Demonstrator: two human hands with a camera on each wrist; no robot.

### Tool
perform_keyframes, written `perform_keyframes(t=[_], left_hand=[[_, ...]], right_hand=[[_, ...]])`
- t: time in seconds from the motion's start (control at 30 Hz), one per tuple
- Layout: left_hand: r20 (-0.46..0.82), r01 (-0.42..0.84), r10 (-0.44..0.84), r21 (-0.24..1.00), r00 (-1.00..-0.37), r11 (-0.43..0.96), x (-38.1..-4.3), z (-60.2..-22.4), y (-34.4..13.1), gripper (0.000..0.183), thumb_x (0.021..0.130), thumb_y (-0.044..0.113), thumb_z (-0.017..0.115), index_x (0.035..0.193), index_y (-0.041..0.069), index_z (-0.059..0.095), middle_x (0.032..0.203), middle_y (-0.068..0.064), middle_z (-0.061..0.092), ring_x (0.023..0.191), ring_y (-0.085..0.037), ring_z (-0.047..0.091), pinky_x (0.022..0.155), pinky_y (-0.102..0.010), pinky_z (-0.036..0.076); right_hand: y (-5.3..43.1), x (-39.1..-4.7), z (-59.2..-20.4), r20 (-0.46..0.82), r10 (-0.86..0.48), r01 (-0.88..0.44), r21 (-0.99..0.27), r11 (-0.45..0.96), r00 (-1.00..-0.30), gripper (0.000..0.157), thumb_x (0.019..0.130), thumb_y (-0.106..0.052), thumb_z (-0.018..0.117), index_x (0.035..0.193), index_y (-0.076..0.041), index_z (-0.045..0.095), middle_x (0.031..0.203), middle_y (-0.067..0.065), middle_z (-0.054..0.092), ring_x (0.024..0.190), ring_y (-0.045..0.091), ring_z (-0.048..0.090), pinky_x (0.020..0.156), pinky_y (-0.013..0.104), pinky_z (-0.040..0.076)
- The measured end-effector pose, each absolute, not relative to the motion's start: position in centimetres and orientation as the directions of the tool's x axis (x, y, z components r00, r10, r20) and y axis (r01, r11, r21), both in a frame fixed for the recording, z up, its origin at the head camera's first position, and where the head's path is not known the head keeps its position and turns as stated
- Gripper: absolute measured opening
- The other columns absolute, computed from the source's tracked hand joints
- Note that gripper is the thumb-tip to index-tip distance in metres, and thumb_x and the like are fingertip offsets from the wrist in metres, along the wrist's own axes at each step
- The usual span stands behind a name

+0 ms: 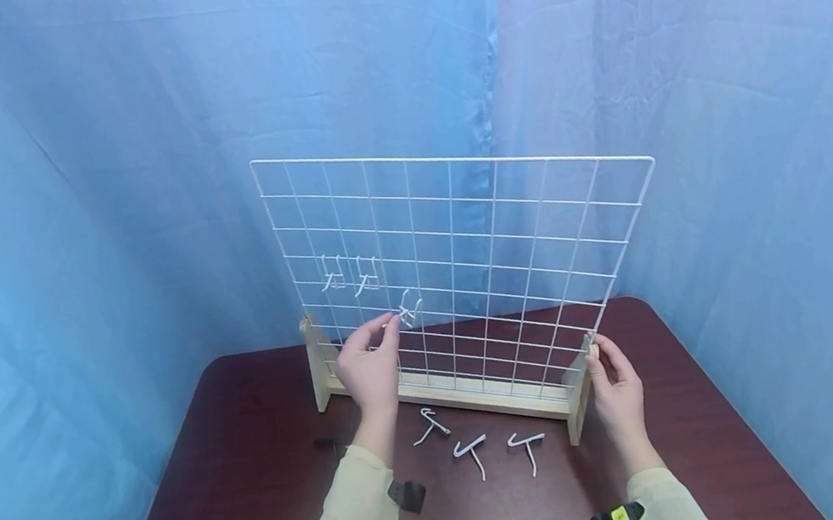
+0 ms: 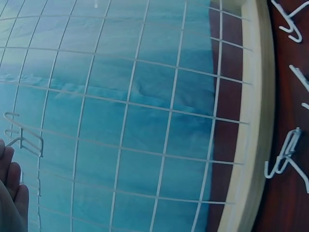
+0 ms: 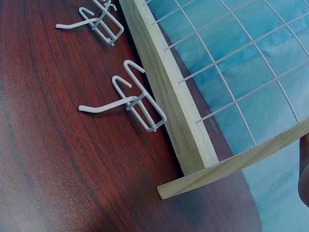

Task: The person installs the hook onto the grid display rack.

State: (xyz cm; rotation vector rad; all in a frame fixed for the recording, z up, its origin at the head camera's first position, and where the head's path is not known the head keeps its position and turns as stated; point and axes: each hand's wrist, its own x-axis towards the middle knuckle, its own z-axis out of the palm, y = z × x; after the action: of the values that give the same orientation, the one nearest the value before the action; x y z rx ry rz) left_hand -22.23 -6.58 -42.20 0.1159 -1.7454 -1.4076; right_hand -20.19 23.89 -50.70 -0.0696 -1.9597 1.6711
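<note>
A white wire grid panel [image 1: 469, 263] stands upright in a wooden base [image 1: 474, 392]. My left hand [image 1: 370, 365] pinches a white wire hook [image 1: 410, 311] by its prong, its two bent ends pointing up at the front of the grid. In the left wrist view this hook [image 2: 24, 137] overlaps the grid wires. Two similar hooks, a left one [image 1: 332, 275] and a right one [image 1: 366, 277], hang on the grid up and left of that hand. My right hand [image 1: 617, 387] grips the top of the right wooden upright [image 1: 580, 395].
Three more hooks lie on the dark red table [image 1: 253, 443] before the base: a left one [image 1: 431, 426], a middle one [image 1: 471, 449] and a right one [image 3: 140, 99]. A small dark object [image 1: 329, 442] lies left of them. Blue curtains [image 1: 154, 193] surround the table.
</note>
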Motion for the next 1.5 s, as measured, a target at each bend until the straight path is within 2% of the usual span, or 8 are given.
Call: perform_keyframes(t=[0.2, 0.33, 0.6, 0.87, 1.17, 1.5], left_hand=[[0.539, 0.413, -0.572, 0.842, -0.618, 0.347, -22.7, -40.9, -6.4, 0.009, 0.081, 0.015, 0.082, 0.088, 0.010, 0.080, 0.082, 0.001, 0.075, 0.070, -0.015, 0.067, 0.058, -0.023, 0.047], [0.524, 0.407, -0.590, 0.851, -0.614, 0.331, -22.9, -40.2, -6.3, 0.008, 0.082, 0.015, 0.081, 0.089, 0.010, 0.080, 0.082, 0.000, 0.075, 0.075, -0.016, 0.068, 0.060, -0.026, 0.046], [0.499, 0.412, -0.629, 0.862, -0.596, 0.295, -23.7, -39.3, -5.8, 0.009, 0.083, 0.017, 0.080, 0.088, 0.010, 0.080, 0.084, 0.000, 0.075, 0.080, -0.017, 0.069, 0.065, -0.028, 0.052], [0.465, 0.370, -0.670, 0.882, -0.579, 0.292, -24.6, -38.6, -5.5, 0.009, 0.081, 0.018, 0.082, 0.086, 0.010, 0.080, 0.081, 0.000, 0.075, 0.074, -0.016, 0.070, 0.062, -0.025, 0.052], [0.448, 0.340, -0.684, 0.892, -0.575, 0.298, -25.0, -38.0, -5.3, 0.010, 0.081, 0.020, 0.082, 0.086, 0.012, 0.081, 0.079, 0.000, 0.075, 0.073, -0.015, 0.069, 0.063, -0.031, 0.053], [0.452, 0.325, -0.690, 0.891, -0.565, 0.317, -25.2, -37.6, -4.9, 0.010, 0.080, 0.018, 0.082, 0.086, 0.010, 0.080, 0.079, -0.002, 0.075, 0.070, -0.017, 0.070, 0.062, -0.034, 0.054]], right_hand=[[24.7, -21.4, -52.7, 0.398, 0.401, -0.350, -0.917, 0.190, -0.825, 0.034, 0.097, 0.004, 0.058, 0.131, 0.007, 0.056, 0.116, -0.018, 0.061, 0.106, -0.005, 0.056, 0.089, 0.009, 0.044], [24.9, -21.8, -53.3, 0.413, 0.402, -0.361, -0.911, 0.202, -0.817, 0.033, 0.097, 0.001, 0.059, 0.131, 0.006, 0.057, 0.115, -0.021, 0.060, 0.106, -0.004, 0.056, 0.089, 0.009, 0.044], [24.9, -21.8, -53.3, 0.413, 0.406, -0.365, -0.911, 0.195, -0.815, 0.034, 0.096, 0.004, 0.059, 0.130, 0.007, 0.057, 0.116, -0.018, 0.062, 0.105, -0.004, 0.057, 0.089, 0.009, 0.044], [23.9, -20.4, -50.9, 0.416, 0.399, -0.379, -0.909, 0.173, -0.817, 0.033, 0.095, 0.007, 0.058, 0.128, 0.013, 0.055, 0.114, -0.017, 0.063, 0.102, -0.003, 0.058, 0.086, 0.009, 0.045], [23.8, -20.2, -50.7, 0.413, 0.395, -0.379, -0.911, 0.164, -0.821, 0.033, 0.096, 0.006, 0.059, 0.128, 0.013, 0.055, 0.113, -0.017, 0.063, 0.103, 0.004, 0.059, 0.086, 0.009, 0.045], [23.7, -20.2, -50.6, 0.413, 0.394, -0.379, -0.911, 0.162, -0.821, 0.033, 0.096, 0.007, 0.058, 0.128, 0.015, 0.054, 0.113, -0.017, 0.063, 0.102, -0.001, 0.058, 0.087, 0.009, 0.045]])
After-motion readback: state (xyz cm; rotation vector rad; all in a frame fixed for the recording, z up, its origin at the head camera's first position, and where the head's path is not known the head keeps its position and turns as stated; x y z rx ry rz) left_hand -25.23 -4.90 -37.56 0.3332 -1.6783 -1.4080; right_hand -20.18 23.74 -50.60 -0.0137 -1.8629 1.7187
